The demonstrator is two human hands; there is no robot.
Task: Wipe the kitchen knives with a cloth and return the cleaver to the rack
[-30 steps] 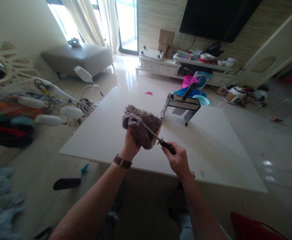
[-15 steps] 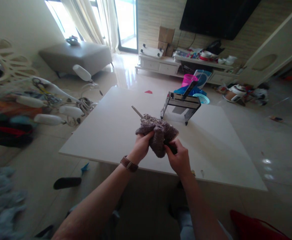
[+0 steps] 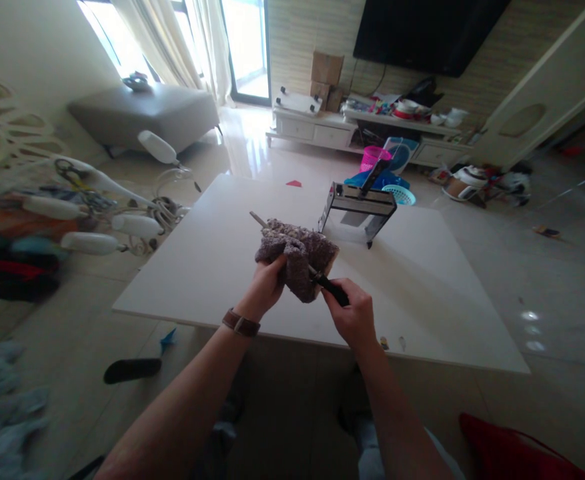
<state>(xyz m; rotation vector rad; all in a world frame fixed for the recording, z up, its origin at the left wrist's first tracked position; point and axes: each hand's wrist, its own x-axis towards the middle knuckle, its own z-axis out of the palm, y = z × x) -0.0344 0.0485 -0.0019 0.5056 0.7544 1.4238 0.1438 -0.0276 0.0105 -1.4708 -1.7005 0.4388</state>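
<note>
My left hand [image 3: 266, 283] grips a thick greyish-brown plush cloth [image 3: 297, 257], its thumb pressing on the folds. The cloth is wrapped around the middle of a long knife-like tool. At the upper left, the tool's narrow metal end [image 3: 257, 219] pokes out. Closed on its black handle [image 3: 333, 290], my right hand [image 3: 355, 313] sits at the lower right of the cloth. Most of the metal part is hidden under the fabric. Both hands are above the near part of a white table [image 3: 197, 267].
A clear-sided box with a black frame and an upright handle [image 3: 359, 210] stands on the table. Near the front edge lie small items [image 3: 384, 343]. A lamp with white shades [image 3: 89, 243] is at the left, and blue and pink baskets [image 3: 375, 159] are beyond the far edge.
The cloth and both hands have shifted left in view. More of the black handle now shows between the cloth and my right hand. Both hands keep their hold.
</note>
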